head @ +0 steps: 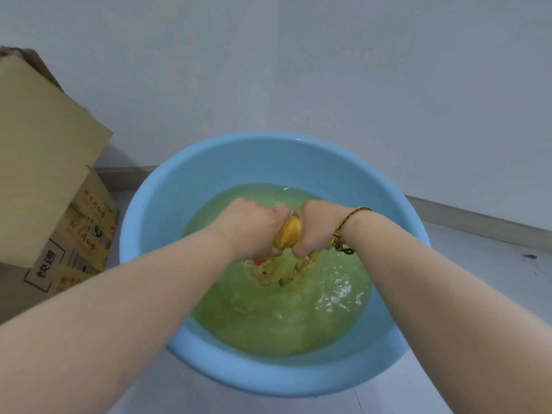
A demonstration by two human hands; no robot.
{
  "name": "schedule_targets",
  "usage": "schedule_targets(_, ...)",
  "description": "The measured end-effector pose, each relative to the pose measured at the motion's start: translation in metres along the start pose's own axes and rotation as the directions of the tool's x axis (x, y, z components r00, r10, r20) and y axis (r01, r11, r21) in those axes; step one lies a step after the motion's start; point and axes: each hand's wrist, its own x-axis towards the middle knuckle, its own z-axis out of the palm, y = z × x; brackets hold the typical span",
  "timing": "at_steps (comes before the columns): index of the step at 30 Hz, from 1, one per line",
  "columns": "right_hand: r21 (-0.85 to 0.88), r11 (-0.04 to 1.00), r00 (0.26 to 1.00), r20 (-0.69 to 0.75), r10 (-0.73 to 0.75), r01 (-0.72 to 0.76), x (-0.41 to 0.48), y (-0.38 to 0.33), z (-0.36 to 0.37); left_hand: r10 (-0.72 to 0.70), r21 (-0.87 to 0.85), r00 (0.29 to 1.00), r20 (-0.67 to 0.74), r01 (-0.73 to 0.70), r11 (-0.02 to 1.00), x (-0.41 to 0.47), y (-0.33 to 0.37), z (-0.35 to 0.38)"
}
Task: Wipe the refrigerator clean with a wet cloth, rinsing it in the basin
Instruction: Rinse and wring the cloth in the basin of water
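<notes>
Wringing the cloth over the basin

Low over the water, the left hand (254, 227) and right hand (315, 228) each clench one end of the yellow cloth (288, 236), twisted between them above the blue basin (155, 210). Best to counter-twist firmly and stay low so drips land inside. A cardboard box (44, 162) stands beyond, by the wall.

Your fists hide most of the cloth (289, 234); only a yellow bulge shows between your left hand (254, 225) and right hand (316, 227). The cartoon print (263, 271) on the bottom of the basin (179, 180) blurs under rippled water (268, 324). The cardboard box (44, 174) runs off the left edge. The dark speck (528, 256) at the right edge of the frame is too small to tell.
</notes>
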Motion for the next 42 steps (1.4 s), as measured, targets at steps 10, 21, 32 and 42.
schedule_targets(10,-0.149,0.978,0.724,-0.690,0.004,-0.147,-0.006,-0.004,0.013,-0.509,-0.961,0.816,0.273,0.206,-0.184,-0.001,0.018,-0.012)
schedule_targets(21,0.351,0.931,0.652,-0.731,0.202,0.105,-0.013,-0.035,0.025,-0.675,-0.820,0.633,0.378,-0.110,-0.562,0.026,0.005,-0.021)
schedule_targets(32,0.834,0.537,0.943,-0.267,0.198,0.124,-0.008,-0.043,0.016,-0.657,-0.947,0.746,0.107,-0.125,-0.297,0.022,-0.004,-0.024)
schedule_targets(42,0.912,0.390,0.960,-0.212,0.181,0.127,-0.003,-0.033,0.024,-0.433,-0.884,0.887,0.158,-0.069,-0.463,0.023,-0.008,-0.019)
